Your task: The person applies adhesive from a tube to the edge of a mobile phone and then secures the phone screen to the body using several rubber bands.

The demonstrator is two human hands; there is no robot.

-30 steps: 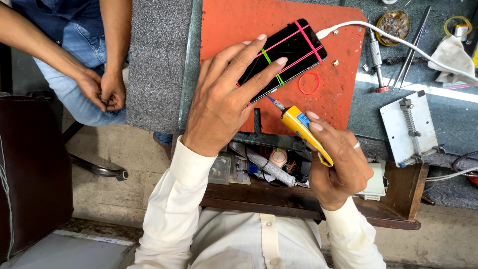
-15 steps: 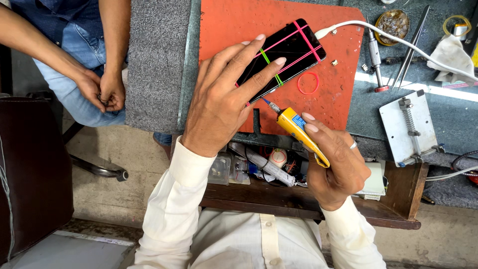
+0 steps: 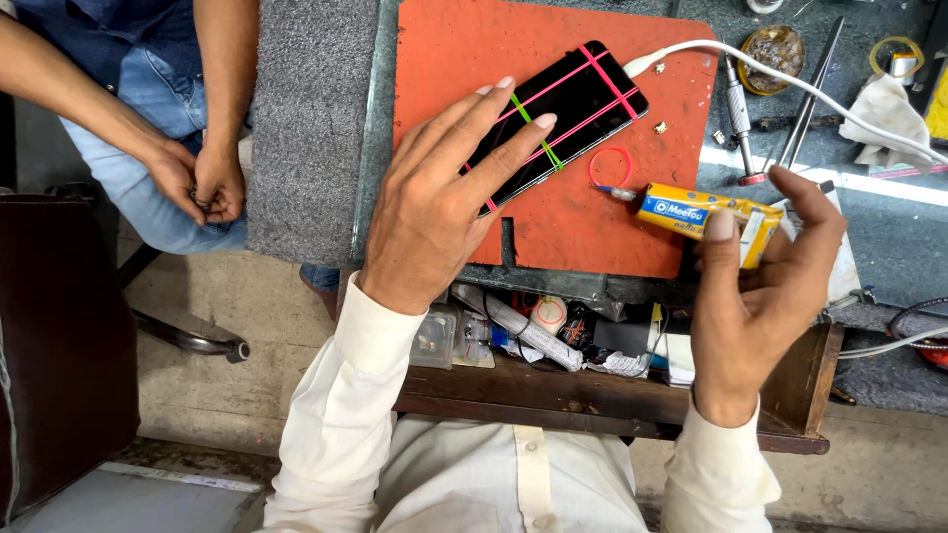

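My left hand (image 3: 434, 197) lies spread on the black slab-shaped phone bound with pink and green rubber bands (image 3: 583, 99), near the far edge of the orange work mat (image 3: 592, 227). It's stiff, glassy, probably slick and fragile; I'd hold it by its long edges. My right hand (image 3: 760, 286) pinches the small yellow glue tube (image 3: 701, 212) over the mat's right edge; it looks light and squashy. My palm hides the phone's near end, and the nozzle tip is hard to make out.
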